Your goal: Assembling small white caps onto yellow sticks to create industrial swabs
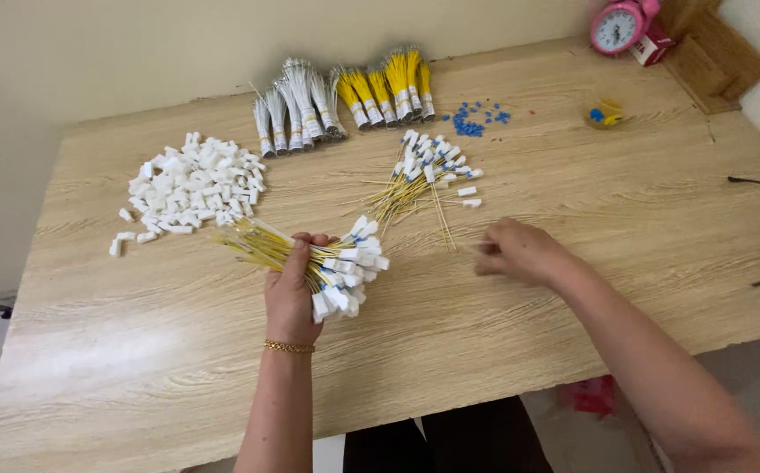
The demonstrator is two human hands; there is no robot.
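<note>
Low in the middle of the frame, the left hand [292, 293] rises from a wrist wearing a thin gold bracelet [289, 347] and closes its fingers around a bundle of yellow wires [310, 258], each wire ending in a small white plug; the plug ends fan out to the right of the fist and the bare yellow ends stick out to the upper left. To the right of centre the right hand [520, 252] lies low over the wooden table [572, 315], palm down, its fingers curled and blurred, so I cannot tell whether they pinch anything. Just above and to the left of that hand, a loose heap of the same yellow wires with white plugs [424, 175] is spread on the tabletop, a few single pieces lying apart at its right edge. In the left part of the frame a pile of loose white plastic connectors [191, 184] sits well apart from both hands. Further back, near the wall, tied bundles stand in a row: grey-white ones [296, 109] on the left and yellow ones [388, 88] on the right. Right of them small blue pieces [476, 118] are scattered. At the upper right corner stands a pink alarm clock [618, 26].
</note>
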